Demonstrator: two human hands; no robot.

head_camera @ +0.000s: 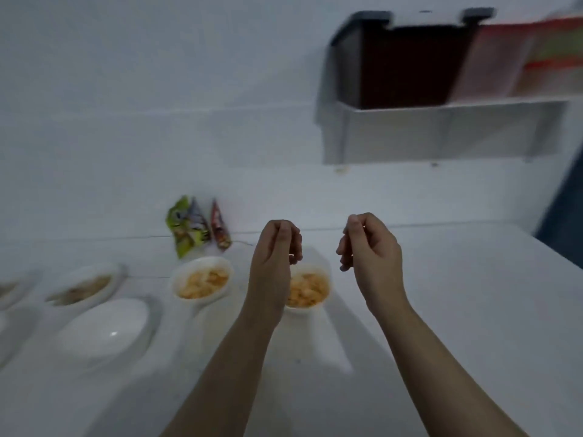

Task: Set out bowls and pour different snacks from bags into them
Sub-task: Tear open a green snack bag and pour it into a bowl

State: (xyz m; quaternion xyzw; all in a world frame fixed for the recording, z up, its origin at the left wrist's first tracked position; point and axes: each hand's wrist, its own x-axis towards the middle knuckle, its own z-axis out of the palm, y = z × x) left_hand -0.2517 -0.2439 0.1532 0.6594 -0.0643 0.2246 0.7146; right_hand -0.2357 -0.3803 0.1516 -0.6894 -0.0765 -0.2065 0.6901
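White counter (pixel 441 310) under a pale wall fills my view, dim and blurred. My left hand (pixel 276 250) and right hand (pixel 367 247) hover side by side, apart, fingers curled with tips bunched; I can't tell whether either pinches anything. Below the left hand sits a white bowl of orange snacks (pixel 310 288), and just left of it another white bowl of yellow-orange snacks (pixel 202 280). Nearer me lies an empty white oval bowl (pixel 107 332). Crumpled green, grey and red snack bags (pixel 195 228) lean at the wall.
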